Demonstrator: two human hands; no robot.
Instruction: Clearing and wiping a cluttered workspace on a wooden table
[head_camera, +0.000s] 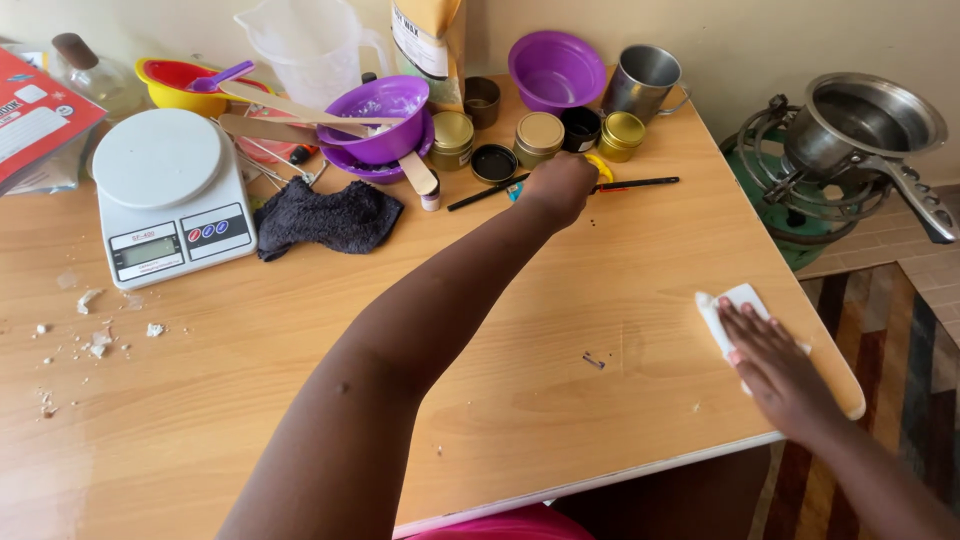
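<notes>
Right hand (775, 365) lies flat, fingers released, pressing a folded white cloth (728, 305) near the right edge of the wooden surface (500, 350). Left hand (560, 187) is clenched over a scissors handle (600, 168) beside the gold tins (540, 135); actual grip cannot be confirmed. Recommended: keep even palm pressure on the cloth. Cloth appears clean and small.
</notes>
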